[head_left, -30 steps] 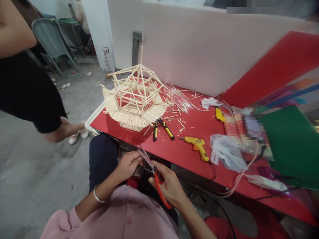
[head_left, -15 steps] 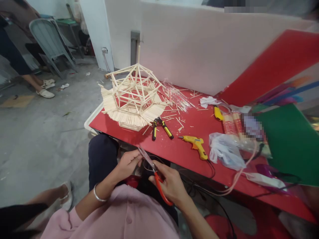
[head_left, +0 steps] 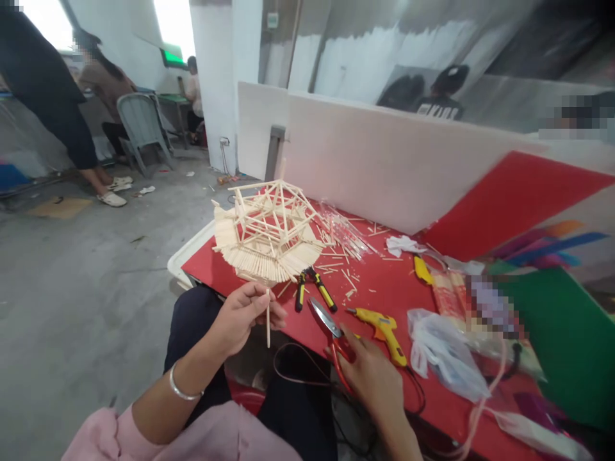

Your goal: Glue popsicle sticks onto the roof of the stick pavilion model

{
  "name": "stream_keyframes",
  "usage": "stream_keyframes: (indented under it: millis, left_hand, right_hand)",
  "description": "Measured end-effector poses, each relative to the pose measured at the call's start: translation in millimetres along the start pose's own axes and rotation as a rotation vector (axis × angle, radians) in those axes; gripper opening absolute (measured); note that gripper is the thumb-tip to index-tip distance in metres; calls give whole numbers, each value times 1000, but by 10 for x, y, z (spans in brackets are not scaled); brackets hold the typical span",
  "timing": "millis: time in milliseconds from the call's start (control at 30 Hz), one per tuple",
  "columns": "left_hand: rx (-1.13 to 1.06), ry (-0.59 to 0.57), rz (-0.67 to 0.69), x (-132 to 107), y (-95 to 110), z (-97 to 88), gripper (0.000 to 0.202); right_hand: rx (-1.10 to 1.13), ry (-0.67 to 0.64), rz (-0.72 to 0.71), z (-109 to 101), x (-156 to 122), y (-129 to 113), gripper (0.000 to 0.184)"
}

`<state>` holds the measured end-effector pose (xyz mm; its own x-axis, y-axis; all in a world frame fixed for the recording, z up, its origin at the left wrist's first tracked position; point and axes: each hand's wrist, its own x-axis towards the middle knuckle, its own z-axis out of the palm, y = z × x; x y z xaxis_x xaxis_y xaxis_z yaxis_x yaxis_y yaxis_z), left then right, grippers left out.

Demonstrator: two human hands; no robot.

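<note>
We are in a bare concrete-floored workroom, other people sitting and standing off to the left by a grey chair point(head_left: 139, 125), and in front of us a red table point(head_left: 384, 301) is backed by a white partition board point(head_left: 384, 173), which keeps the mess from sliding off the far edge. Red and green card sheets point(head_left: 562, 320) lean and lie at the right, out of the working space. The biggest thing on the table is the stick-built roof model point(head_left: 266, 234), set at the near left corner, probably so we can reach it from our seat. Loose cut sticks litter the table beside it, with a clear plastic bag point(head_left: 444, 355) further right. A yellow glue gun point(head_left: 384, 326) lies nozzle towards the model, and yellow-handled pliers point(head_left: 307, 288) rest just in front of the model. Our right hand point(head_left: 372, 378) is closed through the red handles of the scissors point(head_left: 329, 326), blades slightly parted and pointing up and away. Our left hand point(head_left: 243, 314) pinches a single thin stick point(head_left: 268, 317) between thumb and fingers point(head_left: 262, 301), holding it upright just below the model's eave.
</note>
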<state>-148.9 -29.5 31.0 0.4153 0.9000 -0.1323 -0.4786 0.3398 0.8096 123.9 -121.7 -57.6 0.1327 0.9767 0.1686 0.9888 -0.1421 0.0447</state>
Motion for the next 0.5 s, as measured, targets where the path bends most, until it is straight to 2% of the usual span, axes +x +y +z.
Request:
stream_keyframes:
  millis: [100, 167, 233, 300, 333, 400, 500]
  left_hand:
    - [-59, 46, 45, 113, 247, 87, 32]
    - [-92, 81, 64, 193, 379, 145, 32]
    - [-108, 94, 74, 272, 480, 209, 32]
    - [-106, 98, 73, 348, 551, 279, 31]
    - [-102, 104, 73, 384, 577, 314, 31]
    - [-96, 116, 82, 449, 618, 377, 29]
    - [-96, 139, 108, 526, 672, 429, 27]
  right_hand:
    - [-2, 70, -69, 78, -39, 5, 38]
    - [-4, 188, -108, 13, -51, -83, 29]
    - [77, 362, -146, -177, -16, -259, 23]
    - [327, 511, -271, -457, 88, -512, 26]
    - [467, 528, -371, -607, 166, -654, 34]
    - [612, 600, -550, -875, 361, -934, 46]
    - [729, 646, -630, -1113, 679, -1251, 44]
